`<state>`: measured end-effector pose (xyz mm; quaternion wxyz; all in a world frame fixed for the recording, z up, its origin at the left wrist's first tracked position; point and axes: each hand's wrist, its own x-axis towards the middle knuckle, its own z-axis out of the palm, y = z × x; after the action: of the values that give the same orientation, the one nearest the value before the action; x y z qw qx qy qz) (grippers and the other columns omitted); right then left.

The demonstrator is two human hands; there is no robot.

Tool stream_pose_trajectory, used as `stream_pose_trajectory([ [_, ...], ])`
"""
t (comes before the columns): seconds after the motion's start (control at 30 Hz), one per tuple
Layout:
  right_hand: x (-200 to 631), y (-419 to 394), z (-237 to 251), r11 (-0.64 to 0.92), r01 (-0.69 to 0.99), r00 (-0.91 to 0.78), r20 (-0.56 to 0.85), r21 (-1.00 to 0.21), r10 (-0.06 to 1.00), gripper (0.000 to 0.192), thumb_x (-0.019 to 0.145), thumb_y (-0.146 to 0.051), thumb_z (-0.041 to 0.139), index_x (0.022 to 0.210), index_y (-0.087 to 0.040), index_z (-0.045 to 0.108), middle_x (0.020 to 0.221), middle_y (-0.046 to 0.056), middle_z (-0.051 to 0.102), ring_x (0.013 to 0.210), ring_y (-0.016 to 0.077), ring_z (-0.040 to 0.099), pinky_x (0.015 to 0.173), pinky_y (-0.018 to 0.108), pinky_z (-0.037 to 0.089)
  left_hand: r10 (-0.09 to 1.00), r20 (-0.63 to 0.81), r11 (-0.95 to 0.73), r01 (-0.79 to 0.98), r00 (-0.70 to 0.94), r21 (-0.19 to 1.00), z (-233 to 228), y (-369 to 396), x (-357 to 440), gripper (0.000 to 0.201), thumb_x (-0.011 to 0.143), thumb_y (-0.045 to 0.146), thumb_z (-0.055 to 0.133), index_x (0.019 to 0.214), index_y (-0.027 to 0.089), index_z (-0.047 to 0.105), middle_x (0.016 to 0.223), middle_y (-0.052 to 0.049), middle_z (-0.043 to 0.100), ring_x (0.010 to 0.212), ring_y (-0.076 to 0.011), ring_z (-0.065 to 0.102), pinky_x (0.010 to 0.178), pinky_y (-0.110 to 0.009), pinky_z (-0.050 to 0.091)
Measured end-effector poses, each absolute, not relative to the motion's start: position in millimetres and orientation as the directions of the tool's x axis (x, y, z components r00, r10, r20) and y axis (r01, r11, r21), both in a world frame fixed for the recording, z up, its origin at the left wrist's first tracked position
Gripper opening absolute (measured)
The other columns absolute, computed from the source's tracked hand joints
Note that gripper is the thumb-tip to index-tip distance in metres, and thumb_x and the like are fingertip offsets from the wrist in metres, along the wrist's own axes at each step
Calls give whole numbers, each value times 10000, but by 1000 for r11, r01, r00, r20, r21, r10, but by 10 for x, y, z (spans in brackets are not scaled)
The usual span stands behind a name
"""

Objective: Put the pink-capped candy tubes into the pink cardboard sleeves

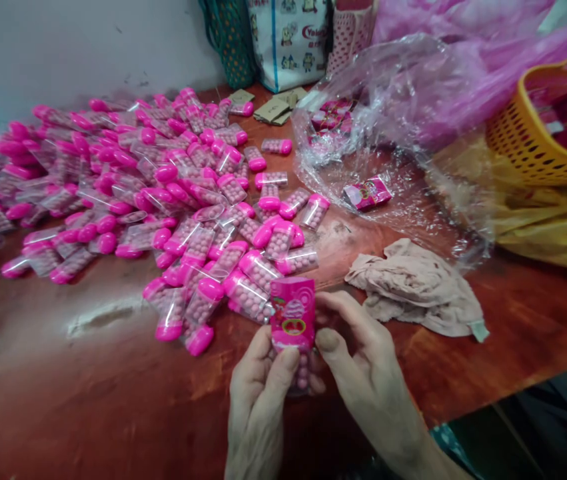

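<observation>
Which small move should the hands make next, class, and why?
Probably ease the pink printed sleeve further down the container: the left hand holds it, the right hand is at the sleeve's edge, and beads show uncovered below.

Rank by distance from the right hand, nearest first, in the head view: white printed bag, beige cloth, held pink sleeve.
1. Held pink sleeve, immediately left of the right hand.
2. Beige cloth, beyond it, rightward.
3. White printed bag, far back.

From the fingers point(348, 308), oblong pink-capped clear plastic bottles point(166, 173) lie ahead and leftward; a crumpled beige cloth point(416, 287) rightward, crinkled transparent plastic film point(413, 190) behind it.
</observation>
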<state>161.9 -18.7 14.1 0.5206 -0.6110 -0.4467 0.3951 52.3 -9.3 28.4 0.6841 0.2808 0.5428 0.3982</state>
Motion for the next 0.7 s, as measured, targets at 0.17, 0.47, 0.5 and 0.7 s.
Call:
stream_pose_trajectory([
  [0.17, 1581, -140, 69, -79, 121, 369, -29, -990, 929, 310, 924, -272, 477, 624, -194, 493, 549, -44, 450, 501, 100, 469, 478, 210, 366, 804, -550, 590, -177, 227, 788, 162, -169, 591, 139, 785, 279, 630, 768, 142, 619, 532, 24, 577, 416, -66, 483, 429, -166, 383],
  [0.47, 1663, -133, 41, 73, 462, 355, 260, -884, 898, 215, 870, -85, 496, 681, -158, 570, 557, -25, 472, 535, 116, 451, 520, 247, 333, 775, -593, 632, -225, 219, 742, 91, -210, 668, 159, 768, 271, 629, 675, 150, 584, 491, 51, 499, 386, -55, 421, 379, -154, 349],
  [0.5, 1666, -132, 40, 71, 460, 356, 257, -885, 899, 213, 869, -82, 499, 682, -152, 575, 557, -25, 476, 531, 113, 449, 524, 247, 333, 773, -596, 634, -227, 219, 739, 95, -207, 673, 162, 769, 270, 625, 667, 151, 581, 487, 52, 493, 381, -55, 411, 371, -154, 344],
  [0.7, 1647, -124, 7, -83, 221, 453, 26, -972, 891, 277, 907, -220, 515, 636, -170, 547, 528, -50, 446, 478, 87, 400, 484, 226, 315, 859, -498, 497, 36, 120, 867, 104, -202, 700, 189, 788, 300, 599, 666, 157, 581, 485, 44, 488, 415, -70, 419, 412, -176, 339],
])
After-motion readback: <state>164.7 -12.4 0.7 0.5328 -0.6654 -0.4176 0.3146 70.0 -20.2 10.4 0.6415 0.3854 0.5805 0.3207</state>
